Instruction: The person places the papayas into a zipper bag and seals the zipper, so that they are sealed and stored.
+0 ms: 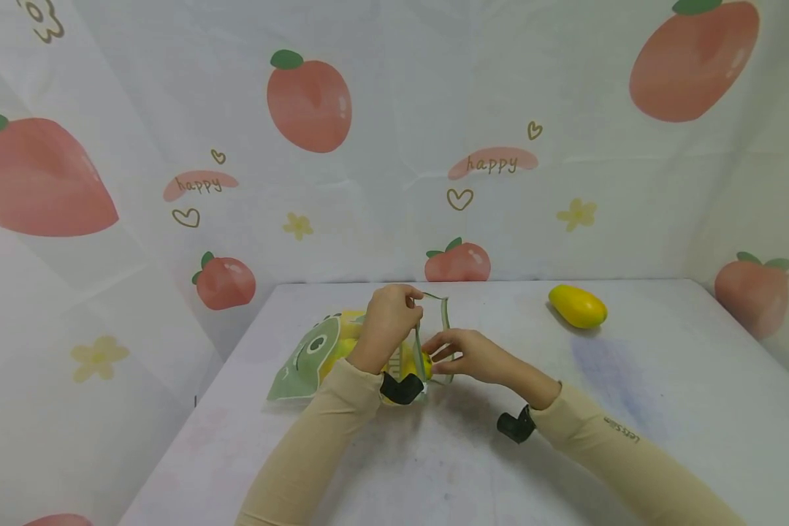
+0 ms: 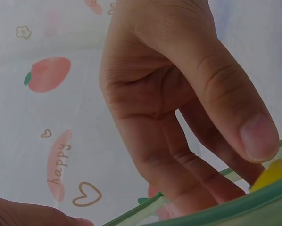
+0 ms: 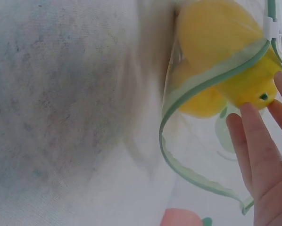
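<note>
A clear zip bag (image 1: 300, 372) with a green cartoon face and green edging lies on the table, its mouth toward the right. Several yellow fruits (image 3: 211, 28) show inside it. My left hand (image 1: 389, 321) pinches the upper rim of the mouth; in the left wrist view only some of its fingers (image 2: 32, 213) appear. My right hand (image 1: 476, 356) reaches in at the mouth. Its nearly straight, spread fingers (image 3: 259, 150) touch the end of a yellow fruit (image 3: 254, 84) with a small dark green stem mark. The white zip slider (image 3: 271, 28) sits on the edging.
Another oblong yellow fruit (image 1: 577, 307), greenish at one end, lies at the back right of the white table (image 1: 710, 416). A white cloth (image 1: 394, 212) printed with peaches and hearts hangs behind and at the sides. A bluish stain (image 1: 614, 383) marks the tabletop.
</note>
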Demonstrator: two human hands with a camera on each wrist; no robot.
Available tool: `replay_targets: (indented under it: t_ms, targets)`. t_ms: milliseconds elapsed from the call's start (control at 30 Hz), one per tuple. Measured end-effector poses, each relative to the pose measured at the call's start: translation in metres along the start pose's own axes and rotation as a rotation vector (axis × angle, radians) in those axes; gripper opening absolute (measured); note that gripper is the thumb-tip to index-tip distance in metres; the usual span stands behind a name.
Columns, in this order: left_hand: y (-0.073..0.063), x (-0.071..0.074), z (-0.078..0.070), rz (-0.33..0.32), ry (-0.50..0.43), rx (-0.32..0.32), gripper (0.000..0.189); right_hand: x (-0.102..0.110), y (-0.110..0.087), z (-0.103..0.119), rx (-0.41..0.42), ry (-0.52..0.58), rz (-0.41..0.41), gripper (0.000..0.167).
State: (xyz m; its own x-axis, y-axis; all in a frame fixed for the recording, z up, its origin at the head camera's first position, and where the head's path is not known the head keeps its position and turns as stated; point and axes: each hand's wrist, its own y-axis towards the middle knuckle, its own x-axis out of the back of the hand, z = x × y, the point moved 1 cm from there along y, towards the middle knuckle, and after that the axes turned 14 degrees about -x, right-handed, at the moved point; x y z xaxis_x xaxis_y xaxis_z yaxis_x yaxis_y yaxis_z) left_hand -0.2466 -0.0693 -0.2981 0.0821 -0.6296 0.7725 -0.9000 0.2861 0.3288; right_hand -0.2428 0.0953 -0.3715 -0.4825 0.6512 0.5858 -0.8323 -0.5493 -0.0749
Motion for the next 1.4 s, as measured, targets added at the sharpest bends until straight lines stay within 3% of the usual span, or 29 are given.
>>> replay_targets:
  t_ms: [300,500,833,1167,1400]
  targets:
    - [0.0,-0.001,0.001,-0.009,0.001,-0.008,0.026,0.0,-0.001,-0.003,0.0,-0.033,0.049,0.026]
    - [0.0,-0.002,0.002,-0.015,-0.002,-0.019,0.026,0.0,0.0,-0.005,-0.059,-0.065,0.082,0.025]
    - [0.001,-0.003,0.003,-0.007,0.004,-0.004,0.025,0.0,-0.001,-0.008,-0.105,-0.055,0.098,0.033]
    - [0.001,-0.003,0.004,-0.007,0.0,0.005,0.025,0.024,-0.014,-0.012,-0.011,0.047,0.022,0.04]
    - [0.001,-0.001,0.005,-0.009,-0.024,0.006,0.026,0.063,-0.03,-0.019,-0.008,0.104,-0.154,0.044]
